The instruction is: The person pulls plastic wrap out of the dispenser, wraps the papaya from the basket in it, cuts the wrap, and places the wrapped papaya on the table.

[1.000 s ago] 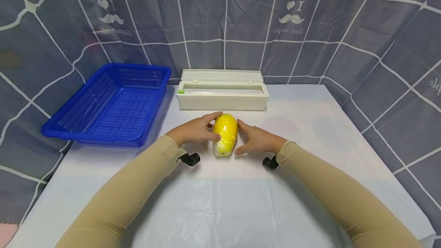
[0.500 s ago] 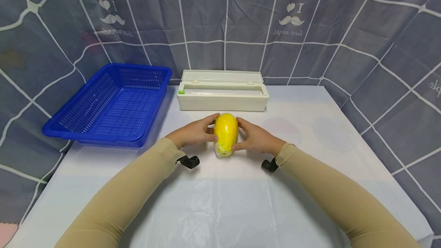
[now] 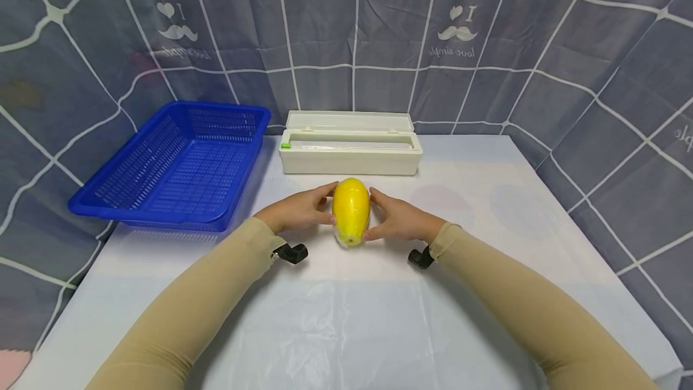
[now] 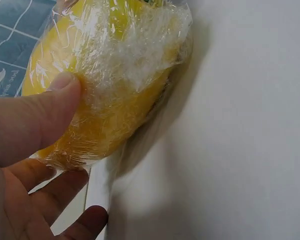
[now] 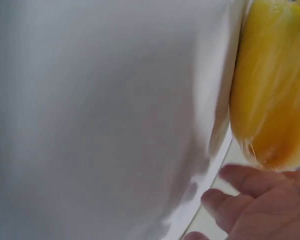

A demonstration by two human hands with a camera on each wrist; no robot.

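Observation:
A yellow oval fruit [image 3: 352, 209] wrapped in shiny cling film stands out at the middle of the table, between both hands; its exact kind is unclear. The left hand [image 3: 298, 209] holds its left side, and in the left wrist view the thumb [image 4: 55, 107] presses on the film with other fingers at the fruit's far end. Crumpled film [image 4: 125, 55] bunches on that side. On the opposite side the right hand [image 3: 403, 219] holds it lightly between thumb and fingers. In the right wrist view the film looks smoother, and the thumb is mostly cut off.
Behind the fruit sits a white cling film dispenser [image 3: 351, 162] with its lid raised and a green slider [image 3: 285, 145] at its left end. A blue plastic basket [image 3: 227, 197] stands at the left. A grey checked curtain [image 3: 319, 23] encloses the table.
The fruit has shifted slightly left and turned a little, showing less crumpled film at its near end. The right hand has come in from beside the fruit to touch it.

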